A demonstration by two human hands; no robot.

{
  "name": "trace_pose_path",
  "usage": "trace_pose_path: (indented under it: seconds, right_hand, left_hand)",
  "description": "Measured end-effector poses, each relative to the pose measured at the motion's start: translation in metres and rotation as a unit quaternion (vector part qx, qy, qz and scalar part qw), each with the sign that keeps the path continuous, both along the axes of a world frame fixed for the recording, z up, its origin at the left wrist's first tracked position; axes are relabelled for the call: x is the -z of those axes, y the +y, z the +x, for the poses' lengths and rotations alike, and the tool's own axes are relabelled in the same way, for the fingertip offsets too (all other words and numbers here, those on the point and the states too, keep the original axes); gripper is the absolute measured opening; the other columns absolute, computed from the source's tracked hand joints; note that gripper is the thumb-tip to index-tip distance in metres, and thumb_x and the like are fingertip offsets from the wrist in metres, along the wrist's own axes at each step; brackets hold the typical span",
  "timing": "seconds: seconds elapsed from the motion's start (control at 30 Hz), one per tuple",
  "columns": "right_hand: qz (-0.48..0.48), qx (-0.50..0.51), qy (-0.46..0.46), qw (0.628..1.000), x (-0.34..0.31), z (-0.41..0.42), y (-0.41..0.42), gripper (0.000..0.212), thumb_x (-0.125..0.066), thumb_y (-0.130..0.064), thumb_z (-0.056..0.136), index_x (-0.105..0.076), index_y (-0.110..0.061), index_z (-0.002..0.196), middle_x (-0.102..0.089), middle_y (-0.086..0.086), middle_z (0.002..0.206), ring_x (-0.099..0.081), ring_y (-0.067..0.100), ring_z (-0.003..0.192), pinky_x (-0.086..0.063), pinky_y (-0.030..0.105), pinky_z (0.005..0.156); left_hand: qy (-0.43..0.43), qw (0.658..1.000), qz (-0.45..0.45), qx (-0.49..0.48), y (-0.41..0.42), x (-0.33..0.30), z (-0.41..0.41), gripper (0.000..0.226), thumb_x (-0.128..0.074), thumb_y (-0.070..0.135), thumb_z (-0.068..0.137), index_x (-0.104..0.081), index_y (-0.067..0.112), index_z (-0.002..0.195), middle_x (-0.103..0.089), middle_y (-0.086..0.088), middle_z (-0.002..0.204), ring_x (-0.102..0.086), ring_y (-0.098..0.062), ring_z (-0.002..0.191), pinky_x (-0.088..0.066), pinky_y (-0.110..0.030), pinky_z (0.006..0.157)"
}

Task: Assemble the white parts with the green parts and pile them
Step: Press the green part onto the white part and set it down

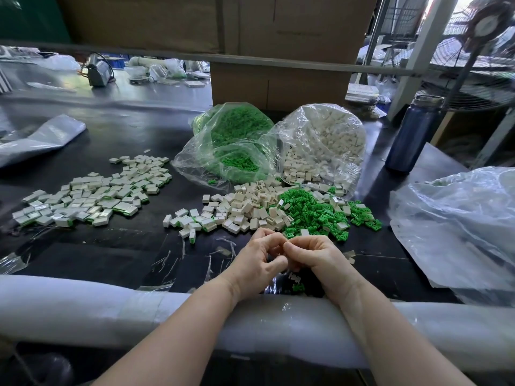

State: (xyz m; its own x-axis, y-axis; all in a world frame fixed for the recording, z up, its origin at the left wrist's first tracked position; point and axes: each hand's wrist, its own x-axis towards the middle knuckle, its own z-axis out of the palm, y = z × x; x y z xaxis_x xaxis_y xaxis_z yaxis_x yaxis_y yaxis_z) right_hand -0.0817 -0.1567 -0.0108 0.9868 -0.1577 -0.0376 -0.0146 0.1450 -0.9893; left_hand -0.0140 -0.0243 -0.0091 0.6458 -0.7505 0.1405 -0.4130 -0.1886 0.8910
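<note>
Loose white parts [248, 204] heaped at centre frame on the black table [133, 135], touching a heap of loose green parts [315, 213] just to the right. A few white pieces mixed in on top of the green heap. Just below both heaps, at lower centre, left hand [257, 263] and right hand [317, 260] pressed together, fingers of both curled inward and fingertips meeting; whatever is pinched between them hidden by the fingers, so cannot tell which part is held. A few green and white bits [296, 282] lying on the table under the wrists. Forearms resting across a white padded table edge [83, 307] along the bottom of the frame.

At left centre, a flat spread of assembled pieces [92, 195], white with green edges showing, well apart from the loose heaps. Behind the heaps, at upper centre, two open clear bags side by side: bag of green parts [234, 140] on the left, bag of white parts [323, 140] on the right, mouths spilling toward the heaps. Cardboard boxes [278, 82] standing behind the bags. Dark blue bottle [415, 135] upright at right, near the white bag. Crumpled clear plastic sheet [459, 227] at far right, another plastic bag [41, 137] at far left. Fan [482, 37] in the upper right corner.
</note>
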Motion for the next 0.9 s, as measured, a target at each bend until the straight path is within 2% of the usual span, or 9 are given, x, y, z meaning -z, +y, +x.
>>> trace_pose_path:
  seconds: [0.17,0.33,0.43,0.53,0.67,0.73,0.8,0.9]
  right_hand:
    - [-0.011,0.014,0.01,1.0,-0.0001,-0.0008,-0.0006,0.014,-0.057,0.0,0.086,-0.069,0.007,0.084,-0.064,0.008,0.061,-0.056,0.008,0.051,-0.044,0.015,0.05]
    - [-0.008,0.022,0.011,1.0,-0.0016,-0.0017,0.0007,0.013,-0.056,0.004,0.086,-0.067,0.011,0.084,-0.064,0.005,0.055,-0.056,0.006,0.047,-0.043,0.014,0.047]
    - [-0.017,0.033,0.014,0.999,-0.001,-0.001,0.001,0.014,-0.058,0.002,0.086,-0.066,0.014,0.085,-0.063,0.009,0.058,-0.056,0.008,0.048,-0.044,0.016,0.048]
    - [-0.022,0.03,0.007,0.999,-0.0014,-0.0003,0.0025,0.017,-0.06,-0.007,0.086,-0.07,0.007,0.085,-0.065,0.008,0.062,-0.058,0.009,0.053,-0.046,0.018,0.053]
    - [-0.045,0.033,-0.007,0.998,-0.0042,0.0008,0.0049,0.032,-0.056,-0.035,0.082,-0.072,-0.008,0.075,-0.06,0.009,0.063,-0.056,0.013,0.056,-0.046,0.021,0.055]
    - [-0.038,0.06,-0.013,0.997,-0.0029,0.0017,0.004,0.028,-0.054,-0.029,0.087,-0.072,-0.008,0.081,-0.066,0.01,0.068,-0.062,0.015,0.059,-0.051,0.022,0.056]
    - [-0.035,0.093,-0.023,0.995,-0.0013,0.0018,0.0023,0.015,-0.057,-0.013,0.09,-0.071,-0.009,0.088,-0.072,0.008,0.073,-0.067,0.016,0.063,-0.053,0.022,0.055]
    - [-0.068,0.107,-0.039,0.991,-0.0004,0.0001,0.0005,0.012,-0.061,0.0,0.086,-0.07,-0.009,0.085,-0.072,0.004,0.07,-0.069,0.015,0.063,-0.052,0.02,0.052]
  left_hand:
    - [-0.009,1.0,0.012,0.005,0.001,0.0012,0.0005,0.012,-0.057,0.004,0.083,-0.062,0.008,0.094,-0.045,-0.005,0.107,-0.053,-0.024,0.097,-0.046,-0.028,0.088]
    - [-0.008,1.0,0.015,0.008,0.0011,0.0015,0.0004,0.013,-0.057,0.004,0.083,-0.063,0.01,0.094,-0.044,-0.003,0.106,-0.052,-0.019,0.092,-0.045,-0.024,0.086]
    - [-0.011,1.0,0.017,0.007,0.001,0.0021,0.0003,0.014,-0.057,0.004,0.084,-0.063,0.011,0.094,-0.044,-0.002,0.105,-0.052,-0.02,0.093,-0.045,-0.027,0.088]
    - [-0.003,1.0,0.01,-0.001,0.0009,0.0013,0.0015,0.015,-0.057,0.004,0.085,-0.061,0.017,0.09,-0.044,-0.004,0.106,-0.053,-0.02,0.092,-0.048,-0.029,0.088]
    - [0.024,0.999,-0.033,-0.013,0.0017,0.0007,0.0029,0.012,-0.061,0.012,0.088,-0.062,0.024,0.089,-0.047,-0.009,0.109,-0.058,-0.024,0.095,-0.05,-0.023,0.088]
    - [0.008,0.999,-0.034,-0.037,0.0012,0.0025,0.0041,0.01,-0.062,0.013,0.087,-0.063,0.023,0.089,-0.048,-0.006,0.108,-0.058,-0.022,0.097,-0.048,-0.019,0.089]
    - [0.004,0.998,-0.037,-0.06,0.0008,0.0035,0.0048,0.007,-0.062,0.013,0.087,-0.065,0.017,0.091,-0.051,-0.003,0.103,-0.059,-0.023,0.095,-0.05,-0.023,0.088]
    - [0.01,0.997,-0.035,-0.063,0.0011,0.0036,0.0056,0.007,-0.061,0.01,0.087,-0.065,0.012,0.092,-0.062,-0.009,0.097,-0.062,-0.028,0.092,-0.052,-0.036,0.087]
